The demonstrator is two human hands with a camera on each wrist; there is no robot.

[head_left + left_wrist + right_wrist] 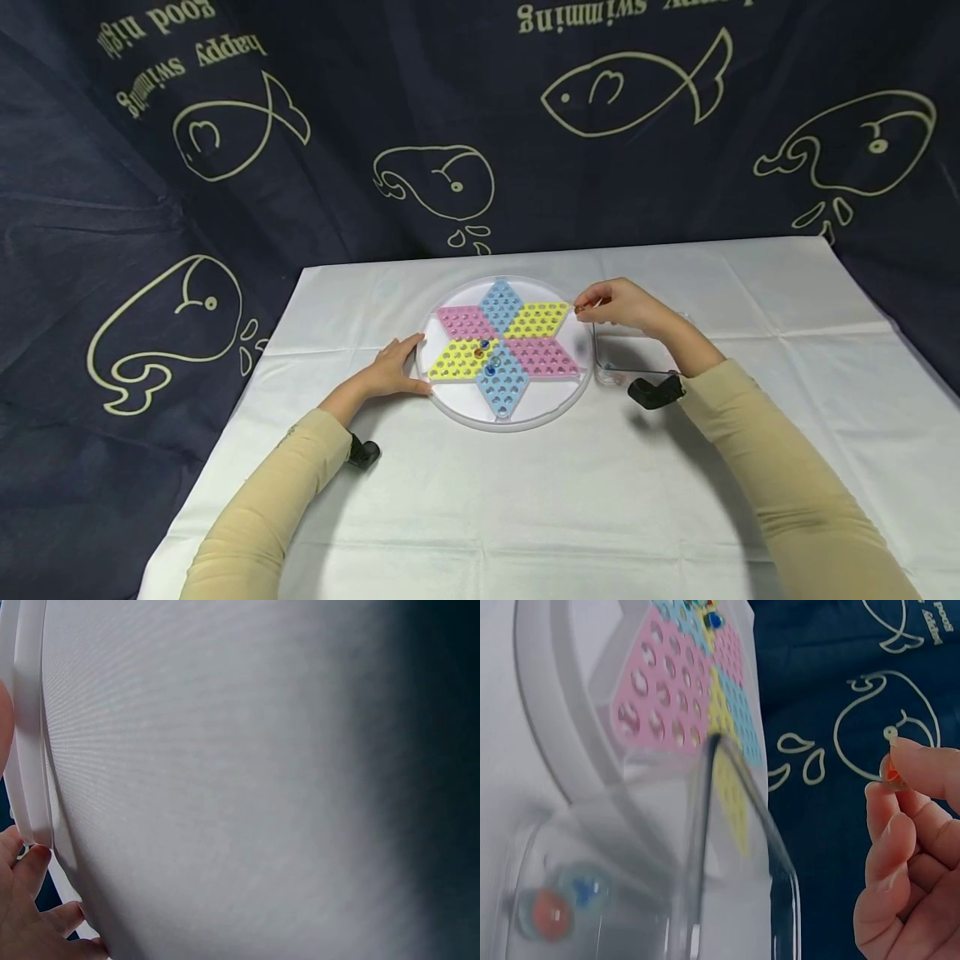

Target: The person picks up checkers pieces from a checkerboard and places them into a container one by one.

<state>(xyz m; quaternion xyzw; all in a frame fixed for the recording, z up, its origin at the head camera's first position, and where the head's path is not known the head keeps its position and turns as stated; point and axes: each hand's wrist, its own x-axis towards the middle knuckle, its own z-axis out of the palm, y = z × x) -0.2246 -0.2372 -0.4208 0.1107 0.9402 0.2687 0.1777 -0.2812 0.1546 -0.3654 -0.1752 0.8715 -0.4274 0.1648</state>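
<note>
A round white Chinese checkers board (551,398) lies on the table, its star of pink, yellow and blue points dotted with holes. Spread along the board's left edge, my left hand (388,369) touches the rim (31,742) with thumb and fingers. My right hand (618,304) is raised over the far left corner of a clear plastic box (637,372). Between its thumb and index finger it pinches a clear marble with an orange core (889,772). Several marbles sit near the star's centre, among them a blue marble (491,370) and an orange one (479,353).
Inside the clear box, a reddish marble (551,915) and a clear marble with a blue core (585,889) show through the wall. White cloth (480,500) covers the table. A dark blue curtain (337,100) with fish and whale drawings hangs behind it.
</note>
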